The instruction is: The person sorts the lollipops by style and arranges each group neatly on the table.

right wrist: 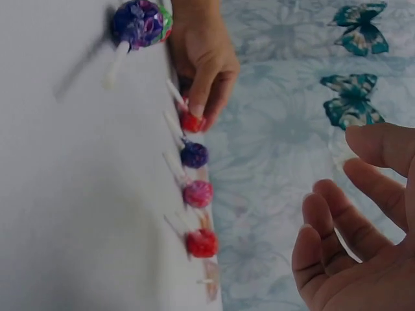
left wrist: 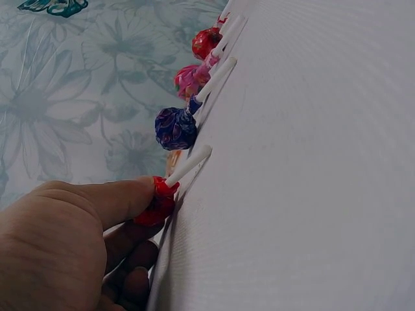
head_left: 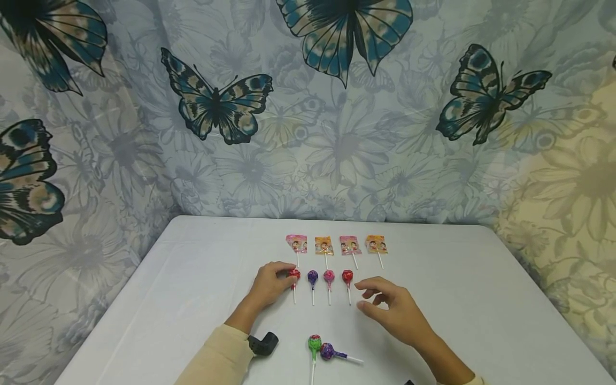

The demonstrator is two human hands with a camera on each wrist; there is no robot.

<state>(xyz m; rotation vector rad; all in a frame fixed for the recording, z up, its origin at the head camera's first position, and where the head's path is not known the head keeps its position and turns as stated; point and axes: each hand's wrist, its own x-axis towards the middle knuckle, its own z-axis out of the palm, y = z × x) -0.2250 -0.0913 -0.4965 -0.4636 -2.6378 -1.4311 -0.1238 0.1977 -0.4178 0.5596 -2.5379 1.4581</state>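
Observation:
My left hand (head_left: pixel 267 284) pinches the red-wrapped lollipop (left wrist: pixel 163 202) at the left end of a row on the table; its white stick points toward me. To its right lie a purple lollipop (head_left: pixel 313 277), a pink lollipop (head_left: pixel 329 276) and another red lollipop (head_left: pixel 347 276), sticks toward me. Just right of that last one, my right hand (head_left: pixel 398 311) hovers with fingers loosely bent, thumb and fingertips apart and nothing between them. In the right wrist view the fingers (right wrist: pixel 350 227) of this hand are spread.
Behind the row lie flat-bagged lollipops in pink (head_left: pixel 296 244) and orange (head_left: pixel 324 246) wrappers, two of each. Nearer me, a green lollipop (head_left: pixel 315 343) and a purple lollipop (head_left: pixel 328 351) lie touching or nearly so. The white table (head_left: pixel 159 299) meets a butterfly-patterned cloth backdrop (head_left: pixel 346 187).

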